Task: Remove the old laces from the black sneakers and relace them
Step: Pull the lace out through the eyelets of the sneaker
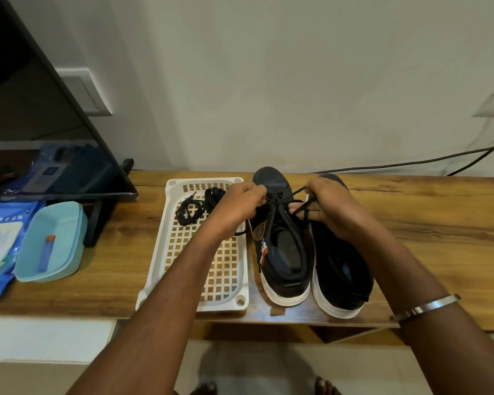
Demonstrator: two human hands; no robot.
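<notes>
- Pinching the thin black lace [280,199] of the left black white-soled sneaker [281,246] from both sides, the left hand [241,205] and right hand [330,208] each have fingers curled round a strand.
- Beside it, touching, stands the right black sneaker [341,266] on the wooden shelf [425,223].
- A loose bundle of black laces [196,206] lies in the white plastic lattice tray [211,266], far end.
- Soft, light, limp cord (likely snags at eyelets): best gripped near the stiff tips.
</notes>
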